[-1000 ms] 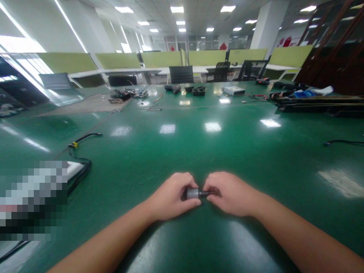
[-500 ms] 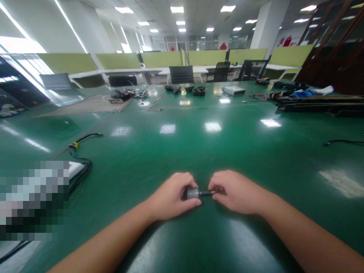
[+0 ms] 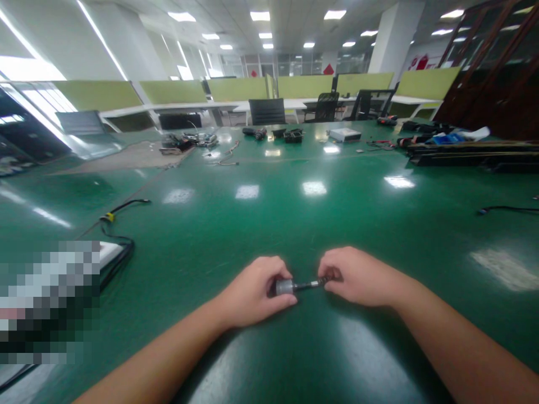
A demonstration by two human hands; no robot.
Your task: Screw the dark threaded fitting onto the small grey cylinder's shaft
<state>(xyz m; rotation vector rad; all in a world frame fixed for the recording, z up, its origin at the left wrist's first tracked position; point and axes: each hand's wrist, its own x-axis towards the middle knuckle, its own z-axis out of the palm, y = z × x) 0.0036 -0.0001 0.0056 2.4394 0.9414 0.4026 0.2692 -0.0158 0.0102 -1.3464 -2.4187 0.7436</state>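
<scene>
My left hand [image 3: 259, 292] is closed round a short grey cylinder [image 3: 284, 287] low on the green table [image 3: 269, 224]. A thin dark rod [image 3: 306, 285] with a light band sticks out of the cylinder to the right. Its far end is pinched between the thumb and fingers of my right hand [image 3: 356, 278]. The rod lies nearly level, tilted slightly up at the right. My fingers hide its tip and the cylinder's left end.
At the left lies a pixelated pale object [image 3: 54, 292] beside black cables [image 3: 126, 247]. Tools, wires and a silver box [image 3: 344, 134] line the far side. Long dark strips [image 3: 471, 154] are stacked far right, above a black cable [image 3: 505, 210].
My right hand has moved right and slightly up, away from my left hand. More of the rod now shows between them. My left hand has hardly moved.
</scene>
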